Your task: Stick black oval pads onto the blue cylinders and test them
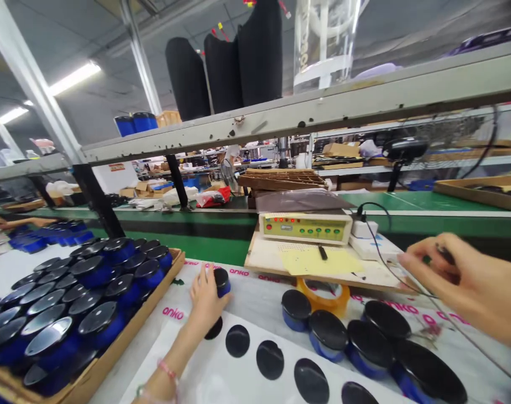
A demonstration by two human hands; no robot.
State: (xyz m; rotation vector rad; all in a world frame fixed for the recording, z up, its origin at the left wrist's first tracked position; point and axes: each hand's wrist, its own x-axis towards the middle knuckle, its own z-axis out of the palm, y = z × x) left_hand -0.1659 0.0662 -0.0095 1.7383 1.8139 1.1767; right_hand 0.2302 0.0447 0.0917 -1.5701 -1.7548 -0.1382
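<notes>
My left hand (208,297) is closed around a short blue cylinder with a black top (222,280), which stands on the printed white sheet. Close below it, black discs (270,359) lie in a row on a white sheet. My right hand (469,280) is raised at the right, its fingers curled on a small black piece (445,253) whose kind I cannot make out. A thin dark cable (381,255) passes beside that hand. Between the hands, several more blue cylinders with black tops (328,332) stand grouped near a roll of amber tape (326,297).
At the left, a cardboard tray (162,285) is packed with similar cylinders. A tester box with lit indicators (305,228) sits on a wooden board (255,255) with yellow paper (322,261). Overhead runs a metal shelf (276,115) bearing black cylinders (259,56). Another person's arm (32,222) reaches in at far left.
</notes>
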